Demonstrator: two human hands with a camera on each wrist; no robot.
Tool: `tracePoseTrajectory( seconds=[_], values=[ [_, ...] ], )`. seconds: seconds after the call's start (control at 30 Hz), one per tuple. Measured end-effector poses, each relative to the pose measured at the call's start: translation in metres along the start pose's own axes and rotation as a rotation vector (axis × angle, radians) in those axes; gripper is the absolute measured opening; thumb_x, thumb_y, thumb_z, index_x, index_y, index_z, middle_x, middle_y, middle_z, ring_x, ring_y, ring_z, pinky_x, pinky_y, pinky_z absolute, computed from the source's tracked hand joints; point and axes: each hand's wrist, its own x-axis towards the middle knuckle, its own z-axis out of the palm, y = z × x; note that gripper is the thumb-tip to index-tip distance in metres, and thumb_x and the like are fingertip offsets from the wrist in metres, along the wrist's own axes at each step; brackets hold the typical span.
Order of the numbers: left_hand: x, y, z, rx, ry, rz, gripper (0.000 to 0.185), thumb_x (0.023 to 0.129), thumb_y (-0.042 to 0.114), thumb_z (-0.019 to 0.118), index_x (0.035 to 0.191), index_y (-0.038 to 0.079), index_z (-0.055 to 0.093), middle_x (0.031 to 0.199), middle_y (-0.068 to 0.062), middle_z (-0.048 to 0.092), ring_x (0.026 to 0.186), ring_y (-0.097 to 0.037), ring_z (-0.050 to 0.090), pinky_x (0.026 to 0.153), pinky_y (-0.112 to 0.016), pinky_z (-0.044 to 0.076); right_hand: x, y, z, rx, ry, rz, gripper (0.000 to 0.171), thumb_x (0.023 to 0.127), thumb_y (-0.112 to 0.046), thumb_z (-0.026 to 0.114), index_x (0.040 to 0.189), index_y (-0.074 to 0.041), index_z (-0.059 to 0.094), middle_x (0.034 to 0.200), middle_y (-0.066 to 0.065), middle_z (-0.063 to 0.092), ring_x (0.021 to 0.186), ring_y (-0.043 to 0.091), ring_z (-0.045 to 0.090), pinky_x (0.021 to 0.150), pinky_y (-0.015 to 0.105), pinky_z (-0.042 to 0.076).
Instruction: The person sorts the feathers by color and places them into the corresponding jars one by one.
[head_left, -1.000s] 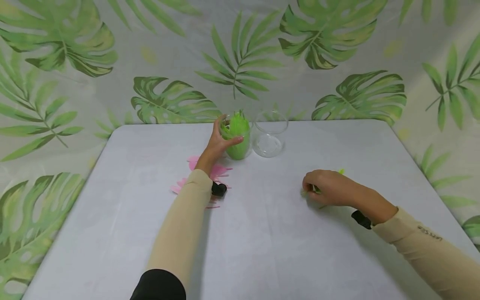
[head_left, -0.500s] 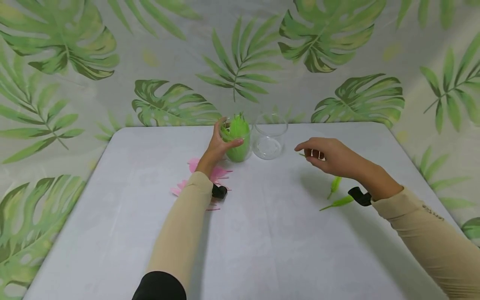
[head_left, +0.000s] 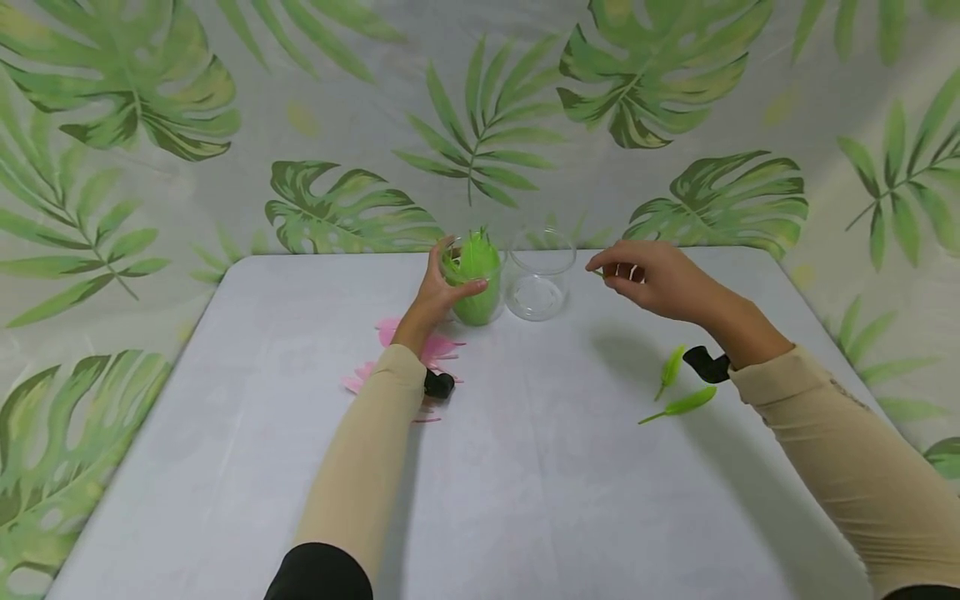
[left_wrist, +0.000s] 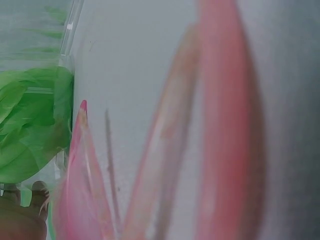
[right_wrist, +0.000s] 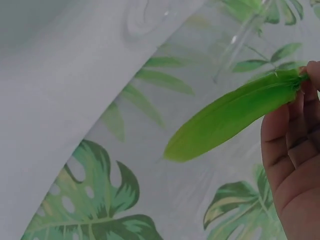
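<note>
Green feather [right_wrist: 231,114] is pinched by its quill end in my right hand [head_left: 652,279], fingers curled round it; wrist view shows the vane sticking out free to the lower left. In the head view only a sliver of it shows at my fingertips. That hand is up off the bench [head_left: 525,500], centre-right of frame, just right of the empty clear jar [head_left: 538,273].

Left of that jar, touching or nearly so, is the jar of green feathers [head_left: 472,279], upper centre. My left hand [head_left: 437,292] grips it from the left, thumb and fingers wrapped round the glass.

Two loose green feathers [head_left: 675,387] lie on the bench right of centre, below my right wrist, near each other but apart.

Pink feathers [head_left: 431,346] lie in a loose pile left of centre, partly under my left forearm; they are blurred in the left wrist view.

Leaf-print backdrop [head_left: 150,125] fills the top and sides.
</note>
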Motion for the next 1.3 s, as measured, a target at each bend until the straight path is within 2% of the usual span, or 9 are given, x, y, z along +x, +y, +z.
tracePoseTrajectory(
  seconds=[0.1, 0.37, 0.47, 0.57, 0.7, 0.87, 1.17, 1.3],
  values=[
    [-0.001, 0.001, 0.000, -0.001, 0.003, -0.003, 0.097, 0.085, 0.021, 0.077, 0.158, 0.024, 0.013, 0.167, -0.010, 0.014, 0.156, -0.033, 0.011, 0.124, -0.055, 0.017, 0.008, 0.000, -0.001, 0.014, 0.021, 0.006, 0.026, 0.092, 0.002, 0.065, 0.115, -0.008, 0.070, 0.088, 0.002, 0.066, 0.081, 0.013, 0.059, 0.072, 0.024, 0.052],
    [-0.002, 0.002, 0.000, 0.002, -0.004, -0.014, 0.097, 0.086, 0.021, 0.075, 0.159, 0.025, 0.012, 0.168, -0.010, 0.012, 0.156, -0.033, 0.011, 0.124, -0.055, 0.018, 0.036, -0.006, -0.002, 0.098, 0.065, 0.115, 0.025, 0.094, -0.003, 0.064, 0.118, -0.008, 0.069, 0.098, 0.008, 0.069, 0.088, 0.018, 0.061, 0.077, 0.022, 0.051],
    [0.000, 0.000, 0.000, -0.007, -0.004, -0.009, 0.097, 0.085, 0.020, 0.075, 0.158, 0.025, 0.013, 0.167, -0.011, 0.013, 0.155, -0.034, 0.011, 0.124, -0.055, 0.018, 0.052, -0.007, -0.001, 0.133, 0.099, 0.133, 0.024, 0.096, -0.006, 0.063, 0.118, -0.008, 0.069, 0.100, 0.011, 0.070, 0.088, 0.017, 0.061, 0.077, 0.020, 0.050],
    [0.008, -0.010, -0.001, -0.009, 0.000, -0.001, 0.097, 0.084, 0.022, 0.076, 0.158, 0.028, 0.013, 0.167, -0.009, 0.013, 0.156, -0.033, 0.011, 0.124, -0.056, 0.017, 0.070, -0.008, -0.001, 0.186, 0.148, 0.173, 0.023, 0.097, -0.011, 0.062, 0.120, -0.009, 0.069, 0.103, 0.011, 0.069, 0.088, 0.014, 0.060, 0.078, 0.021, 0.048],
    [0.020, -0.027, -0.001, -0.001, 0.014, 0.012, 0.097, 0.084, 0.027, 0.077, 0.156, 0.036, 0.013, 0.167, -0.005, 0.015, 0.156, -0.031, 0.012, 0.124, -0.056, 0.017, 0.094, -0.013, -0.001, 0.308, 0.208, 0.258, 0.026, 0.099, -0.018, 0.061, 0.123, -0.011, 0.066, 0.103, 0.004, 0.066, 0.087, 0.014, 0.061, 0.079, 0.024, 0.048],
    [0.024, -0.035, 0.001, -0.006, 0.029, 0.039, 0.096, 0.083, 0.028, 0.078, 0.155, 0.039, 0.015, 0.164, -0.005, 0.023, 0.155, -0.030, 0.016, 0.123, -0.055, 0.020, 0.118, -0.015, 0.005, 0.500, 0.290, 0.359, 0.029, 0.098, -0.018, 0.061, 0.126, -0.010, 0.063, 0.099, -0.007, 0.061, 0.088, 0.013, 0.062, 0.081, 0.028, 0.053],
    [0.025, -0.034, 0.002, 0.004, 0.041, 0.027, 0.097, 0.083, 0.027, 0.079, 0.156, 0.037, 0.015, 0.165, -0.005, 0.022, 0.155, -0.029, 0.018, 0.124, -0.053, 0.020, 0.138, -0.022, 0.024, 0.682, 0.353, 0.440, 0.033, 0.099, -0.014, 0.059, 0.131, -0.006, 0.060, 0.098, -0.007, 0.059, 0.087, 0.010, 0.061, 0.085, 0.033, 0.053],
    [0.020, -0.025, 0.000, -0.011, 0.025, 0.012, 0.099, 0.083, 0.024, 0.078, 0.157, 0.033, 0.014, 0.164, -0.006, 0.023, 0.155, -0.029, 0.016, 0.124, -0.053, 0.019, 0.148, -0.030, 0.033, 0.719, 0.389, 0.440, 0.031, 0.099, -0.014, 0.059, 0.129, -0.005, 0.060, 0.100, -0.005, 0.060, 0.086, 0.010, 0.063, 0.086, 0.033, 0.054]
  ],
)
